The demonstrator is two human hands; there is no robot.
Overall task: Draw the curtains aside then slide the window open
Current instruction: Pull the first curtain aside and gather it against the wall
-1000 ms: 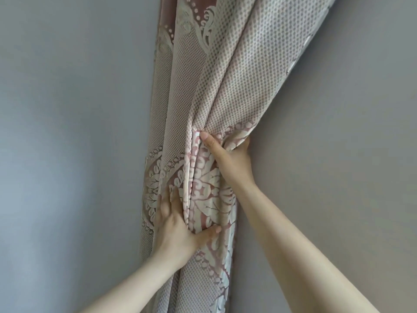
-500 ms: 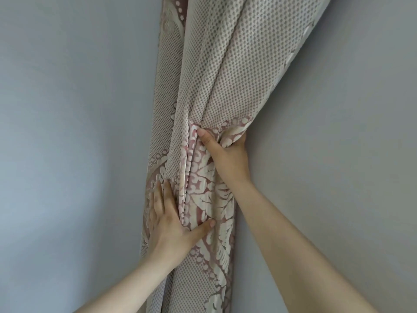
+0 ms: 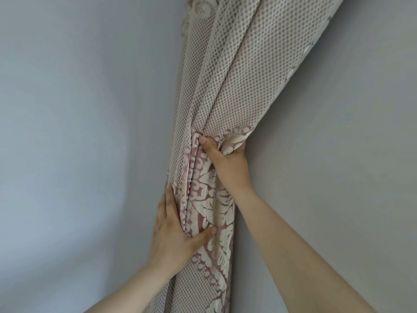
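From the head view, the patterned curtain (image 3: 225, 91) hangs bunched into a narrow column of folds in a corner between two grey walls (image 3: 79, 132). No window shows here. The right hand (image 3: 228, 163) is closed around the folds from the right edge, thumb across the front. The left hand (image 3: 176, 236) sits lower, fingers flat along the left side, thumb pressing the front pleats.

The step in hand looks like gathering the fabric tight against the corner. To do it well, I would keep both hands squeezing the pleats together evenly, tucking loose outer folds inward and pushing sideways rather than pulling downward on the rail.
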